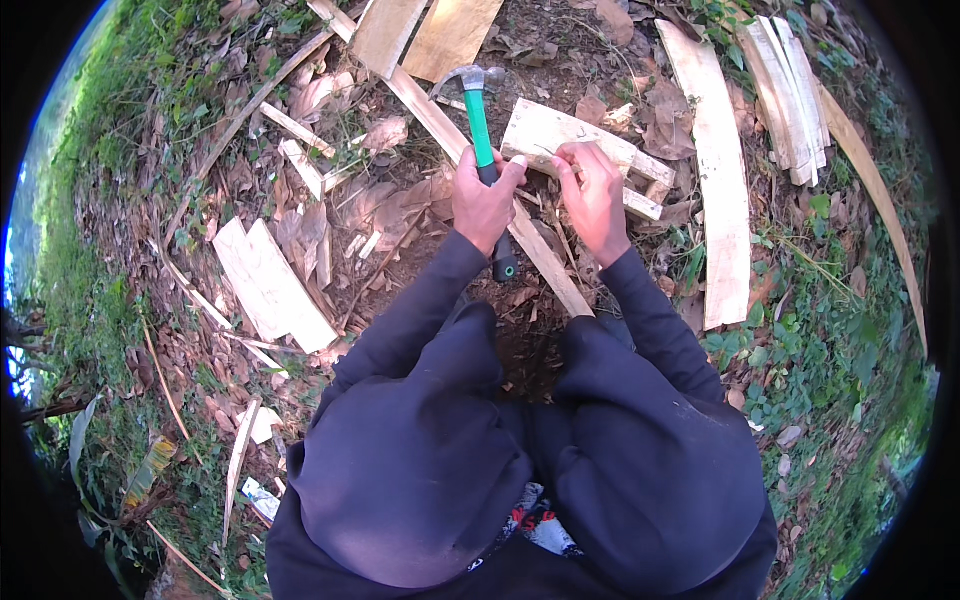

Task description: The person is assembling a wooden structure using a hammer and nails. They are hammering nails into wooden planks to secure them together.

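Observation:
My left hand (483, 203) is wrapped round the handle of a claw hammer (479, 125), which has a green and black grip. The hammer's metal head points away from me and its black butt shows below my wrist. My right hand (594, 200) is closed in a pinch, just right of the hammer. From its fingertips a thin nail (546, 150) sticks out to the left. Behind and beside that hand lies a small wooden assembly (560, 130) of nailed boards, partly covered by my fingers. A long narrow wooden strip (545, 262) runs under both hands.
Two boards (452, 38) lie at the far side. A long plank (722, 190) and a stack of split slats (785, 100) lie to the right. Short boards (272, 280) rest at the left. Dry leaves, wood scraps and grass cover the ground. My bent knees (410, 470) are close in front.

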Action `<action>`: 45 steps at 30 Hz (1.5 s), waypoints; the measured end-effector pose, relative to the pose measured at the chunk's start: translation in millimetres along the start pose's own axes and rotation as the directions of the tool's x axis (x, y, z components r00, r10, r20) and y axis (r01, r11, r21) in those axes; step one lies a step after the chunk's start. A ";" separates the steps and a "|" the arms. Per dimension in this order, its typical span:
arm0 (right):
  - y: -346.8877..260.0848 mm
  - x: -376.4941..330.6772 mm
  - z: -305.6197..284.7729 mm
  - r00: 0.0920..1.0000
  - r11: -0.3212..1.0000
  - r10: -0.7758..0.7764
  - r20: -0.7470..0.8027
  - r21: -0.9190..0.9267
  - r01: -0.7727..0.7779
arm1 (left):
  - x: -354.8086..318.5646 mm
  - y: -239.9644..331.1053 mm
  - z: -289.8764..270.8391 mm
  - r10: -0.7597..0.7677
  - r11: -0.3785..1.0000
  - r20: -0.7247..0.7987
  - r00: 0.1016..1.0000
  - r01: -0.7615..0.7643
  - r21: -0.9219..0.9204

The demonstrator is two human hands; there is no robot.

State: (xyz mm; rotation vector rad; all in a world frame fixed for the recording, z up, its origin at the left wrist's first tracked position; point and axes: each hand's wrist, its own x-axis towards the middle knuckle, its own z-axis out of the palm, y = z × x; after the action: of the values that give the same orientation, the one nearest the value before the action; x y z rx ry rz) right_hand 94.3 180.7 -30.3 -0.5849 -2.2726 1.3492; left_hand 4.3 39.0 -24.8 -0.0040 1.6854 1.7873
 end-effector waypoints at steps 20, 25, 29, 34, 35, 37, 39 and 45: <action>51.0 27.7 7.8 0.958 0.880 -0.282 0.052 -0.383 0.280 | -29.4 -5.4 -19.2 0.231 0.651 0.192 0.954 -0.299 0.698; 50.8 19.8 8.4 0.947 0.867 -0.321 0.018 -0.398 0.302 | -32.4 -19.1 -26.4 0.228 0.657 0.191 0.955 -0.296 0.693; 48.7 26.6 11.0 0.955 0.865 -0.295 0.027 -0.417 0.279 | -33.9 -23.7 -29.6 0.234 0.695 0.132 0.963 -0.261 0.670; 44.5 36.7 13.0 0.959 0.882 -0.276 0.062 -0.380 0.278 | -34.8 -19.8 -33.3 0.272 0.677 0.096 0.957 -0.261 0.688; 40.8 29.9 11.0 0.961 0.887 -0.270 0.066 -0.371 0.275 | -37.3 -21.2 -35.4 0.274 0.684 0.098 0.957 -0.266 0.679; 40.1 22.1 7.3 0.960 0.884 -0.273 0.068 -0.375 0.278 | -39.3 -22.6 -36.5 0.252 0.695 0.102 0.962 -0.254 0.673; 44.2 17.4 7.2 0.952 0.868 -0.298 0.062 -0.396 0.298 | -39.9 -23.4 -37.2 0.210 0.697 0.098 0.973 -0.220 0.682; 48.4 26.8 13.2 0.965 0.866 -0.255 0.067 -0.427 0.258 | -40.6 -25.3 -36.7 0.239 0.711 0.101 0.966 -0.245 0.659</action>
State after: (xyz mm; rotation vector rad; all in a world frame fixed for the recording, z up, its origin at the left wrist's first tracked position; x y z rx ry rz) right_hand 71.6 207.4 -75.0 -0.3890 -2.5647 0.7196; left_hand 31.6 -13.6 -35.5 0.5680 2.3208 1.2343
